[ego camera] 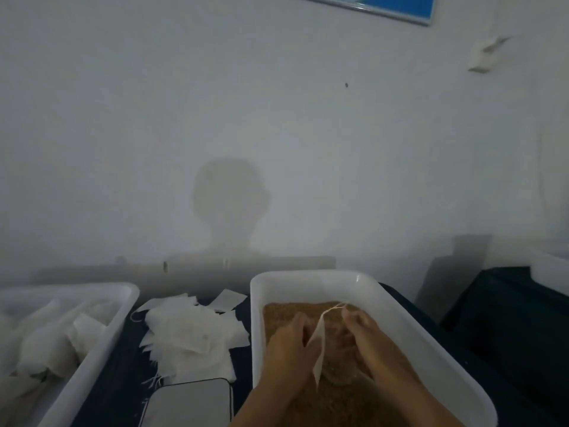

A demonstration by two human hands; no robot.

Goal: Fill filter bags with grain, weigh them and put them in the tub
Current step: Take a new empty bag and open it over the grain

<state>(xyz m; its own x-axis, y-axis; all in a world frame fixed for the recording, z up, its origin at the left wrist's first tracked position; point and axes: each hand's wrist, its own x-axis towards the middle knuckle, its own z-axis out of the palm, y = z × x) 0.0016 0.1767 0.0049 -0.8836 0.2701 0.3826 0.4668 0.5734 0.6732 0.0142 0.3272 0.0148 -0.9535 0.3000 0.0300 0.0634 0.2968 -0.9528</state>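
A white tub [409, 328] at the right holds brown grain [277, 315]. Both my hands are inside it, over the grain. My left hand [289, 343] and my right hand [363, 331] each pinch one side of a thin white filter bag [320, 349], held between them with its drawstring [334, 308] trailing at the far end. A pile of empty filter bags [191, 337] lies on the dark table left of the grain tub. A second white tub [101, 349] at the far left contains white bags [46, 343]. A flat scale [191, 402] sits at the near edge.
A plain white wall [277, 134] rises right behind the table, with my shadow on it. A dark surface [508, 318] and another white container [551, 269] stand at the right.
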